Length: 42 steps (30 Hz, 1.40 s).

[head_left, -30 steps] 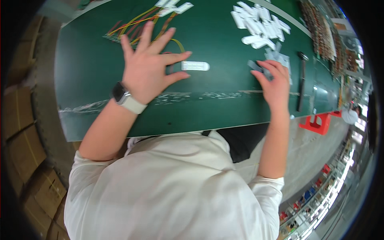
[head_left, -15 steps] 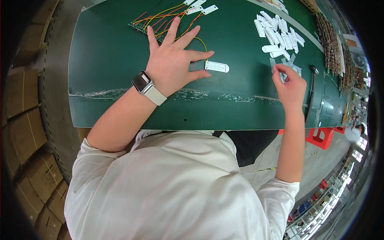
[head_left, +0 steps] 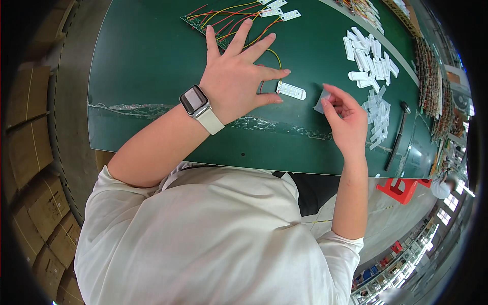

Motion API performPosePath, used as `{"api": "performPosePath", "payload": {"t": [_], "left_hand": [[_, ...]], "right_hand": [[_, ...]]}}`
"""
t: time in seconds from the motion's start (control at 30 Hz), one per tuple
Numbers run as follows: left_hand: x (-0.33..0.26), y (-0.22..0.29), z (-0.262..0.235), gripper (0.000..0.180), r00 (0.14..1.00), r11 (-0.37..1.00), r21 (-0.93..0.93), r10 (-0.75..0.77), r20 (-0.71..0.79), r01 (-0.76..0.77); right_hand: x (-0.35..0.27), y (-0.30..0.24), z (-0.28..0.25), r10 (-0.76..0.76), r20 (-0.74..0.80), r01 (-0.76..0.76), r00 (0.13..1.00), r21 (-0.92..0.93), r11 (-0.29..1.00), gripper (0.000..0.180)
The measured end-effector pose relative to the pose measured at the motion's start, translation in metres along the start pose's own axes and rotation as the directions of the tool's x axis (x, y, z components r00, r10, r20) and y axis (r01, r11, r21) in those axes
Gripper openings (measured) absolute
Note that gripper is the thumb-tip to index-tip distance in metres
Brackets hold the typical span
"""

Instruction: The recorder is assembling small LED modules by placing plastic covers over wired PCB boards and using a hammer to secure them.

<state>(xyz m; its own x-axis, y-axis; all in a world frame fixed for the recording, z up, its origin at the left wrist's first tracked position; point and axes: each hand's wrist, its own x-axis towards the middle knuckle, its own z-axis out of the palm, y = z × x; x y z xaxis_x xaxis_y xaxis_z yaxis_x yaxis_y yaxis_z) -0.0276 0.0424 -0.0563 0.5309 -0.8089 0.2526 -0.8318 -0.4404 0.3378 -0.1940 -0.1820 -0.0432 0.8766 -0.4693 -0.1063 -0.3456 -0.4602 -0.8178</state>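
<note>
My left hand (head_left: 239, 76) lies flat on the green table (head_left: 152, 61), fingers spread, a watch on its wrist. Its fingertips rest beside a small white strip board (head_left: 291, 91) joined to a yellow wire. Under and beyond this hand run red, yellow and green wires (head_left: 223, 18) leading to more white boards (head_left: 277, 9). My right hand (head_left: 345, 117) pinches a small clear plastic cover (head_left: 321, 101) just right of the white strip board, held slightly above the table.
A heap of clear plastic covers (head_left: 377, 114) lies right of my right hand, and a pile of white covers (head_left: 368, 53) farther back. A dark hammer-like tool (head_left: 396, 137) lies near the table's right edge. Cardboard boxes (head_left: 30, 152) stand on the left; a red stool (head_left: 401, 187) is below right.
My right hand has moved left from the heap of clear covers toward the white strip board, carrying a clear cover. My left hand has stayed flat on the wires.
</note>
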Motion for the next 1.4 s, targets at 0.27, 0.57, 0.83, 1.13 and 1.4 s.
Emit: {"api": "performPosePath", "payload": {"t": [0.27, 0.57, 0.83, 1.13, 1.4], "left_hand": [[0.0, 0.0, -0.001, 0.049, 1.0, 1.0, -0.004, -0.01, 0.013, 0.01], [0.0, -0.001, -0.001, 0.048, 1.0, 1.0, -0.021, -0.009, 0.014, 0.009], [0.0, 0.0, -0.002, 0.046, 0.999, 0.999, -0.043, -0.016, 0.027, 0.017], [0.0, 0.0, -0.001, 0.048, 1.0, 0.999, -0.026, -0.02, 0.017, 0.02], [0.0, 0.0, -0.001, 0.047, 1.0, 0.999, -0.044, -0.021, 0.001, 0.021]], "right_hand": [[-0.009, -0.005, 0.011, 0.072, -0.27, 0.02, 0.96, 0.326, 0.945, 0.022], [-0.015, 0.01, -0.026, -0.401, -0.084, 0.329, 0.912, -0.432, 0.84, 0.025], [-0.01, 0.01, -0.035, -0.604, 0.094, 0.501, 0.791, -0.667, 0.551, 0.03], [0.008, -0.032, 0.034, -0.623, -0.004, 0.555, 0.782, -0.451, 0.699, 0.032], [0.013, -0.03, 0.044, -0.57, 0.053, 0.522, 0.82, -0.478, 0.706, 0.031]]}}
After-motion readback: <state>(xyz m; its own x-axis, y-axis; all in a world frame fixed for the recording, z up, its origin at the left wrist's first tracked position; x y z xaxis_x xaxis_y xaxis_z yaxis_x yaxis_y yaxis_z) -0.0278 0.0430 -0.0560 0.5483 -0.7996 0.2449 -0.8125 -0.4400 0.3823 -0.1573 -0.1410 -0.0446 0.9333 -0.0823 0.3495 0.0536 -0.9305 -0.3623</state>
